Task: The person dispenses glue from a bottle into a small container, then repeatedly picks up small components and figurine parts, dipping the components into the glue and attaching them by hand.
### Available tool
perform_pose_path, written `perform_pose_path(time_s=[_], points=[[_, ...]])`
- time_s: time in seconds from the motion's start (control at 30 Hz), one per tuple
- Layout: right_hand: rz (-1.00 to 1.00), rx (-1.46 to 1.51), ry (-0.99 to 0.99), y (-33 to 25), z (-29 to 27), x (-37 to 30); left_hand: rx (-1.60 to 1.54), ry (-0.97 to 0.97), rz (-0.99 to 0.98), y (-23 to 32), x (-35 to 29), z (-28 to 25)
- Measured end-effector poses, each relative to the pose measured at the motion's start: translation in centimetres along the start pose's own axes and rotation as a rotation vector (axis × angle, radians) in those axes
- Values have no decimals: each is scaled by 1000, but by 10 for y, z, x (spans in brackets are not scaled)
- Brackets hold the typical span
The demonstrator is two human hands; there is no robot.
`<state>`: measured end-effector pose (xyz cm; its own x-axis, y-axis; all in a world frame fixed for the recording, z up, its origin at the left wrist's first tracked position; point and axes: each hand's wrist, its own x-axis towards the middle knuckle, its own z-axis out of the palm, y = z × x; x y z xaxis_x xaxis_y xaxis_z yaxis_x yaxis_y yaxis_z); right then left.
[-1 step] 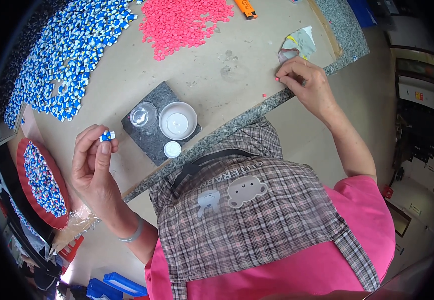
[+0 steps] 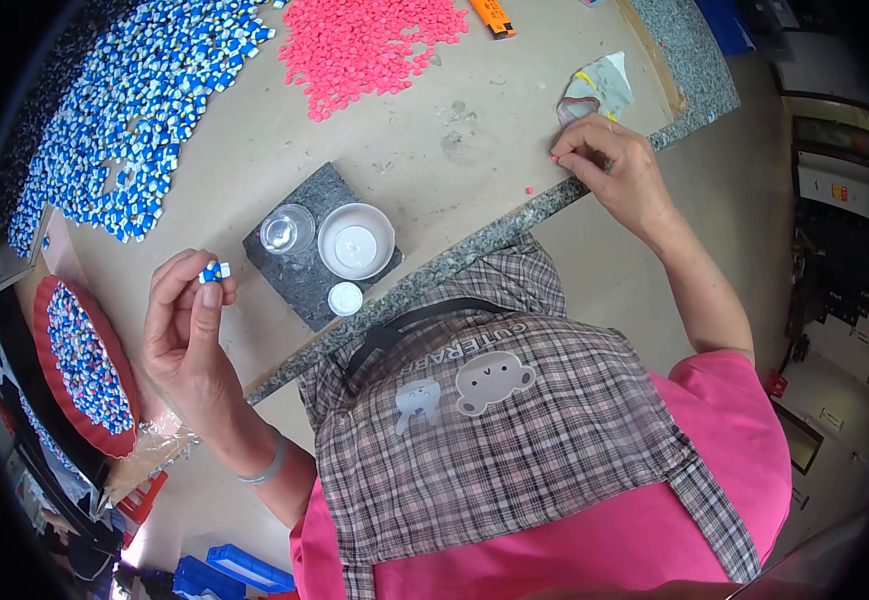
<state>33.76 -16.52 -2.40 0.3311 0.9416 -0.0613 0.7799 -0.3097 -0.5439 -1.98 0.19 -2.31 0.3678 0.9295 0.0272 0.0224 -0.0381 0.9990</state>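
Observation:
My left hand [image 2: 190, 335] pinches a small blue-and-white piece [image 2: 213, 273] between thumb and fingertips, raised near the left side of a dark stone slab [image 2: 323, 188]. At the right, over the table's front edge, my right hand [image 2: 620, 170] is closed in a pinch on a tiny pink disc [image 2: 556, 158]. Another pink disc [image 2: 530, 190] lies by the edge, to the left of that hand. On the slab stand a white bowl [image 2: 386, 238] with a white round inside, a clear round container [image 2: 288, 230] and a small round pot with white contents [image 2: 346, 298].
Many blue-and-white pieces [image 2: 140, 120] spread across the far left. A heap of pink discs [image 2: 365, 50] lies at the back. A red tray [image 2: 127, 410] of mixed pieces sits left. Toward the back right are an orange tool [image 2: 493, 18] and a torn wrapper [image 2: 610, 85].

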Motion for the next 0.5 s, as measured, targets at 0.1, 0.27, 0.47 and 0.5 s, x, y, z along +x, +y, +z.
perform_pose_path(time_s=[0.1, 0.27, 0.47, 0.5], points=[[-19, 18, -55, -5, -1, -1, 6, 1, 4, -1, 1, 0], [-148, 17, 100, -14, -6, 3, 7, -10, 11, 1, 2, -2], [-230, 45, 97, -24, -5, 25, -20, -15, 20, -1, 4, 0], [-239, 46, 102, -29, -2, 33, -31, -28, 16, 0, 5, 1]])
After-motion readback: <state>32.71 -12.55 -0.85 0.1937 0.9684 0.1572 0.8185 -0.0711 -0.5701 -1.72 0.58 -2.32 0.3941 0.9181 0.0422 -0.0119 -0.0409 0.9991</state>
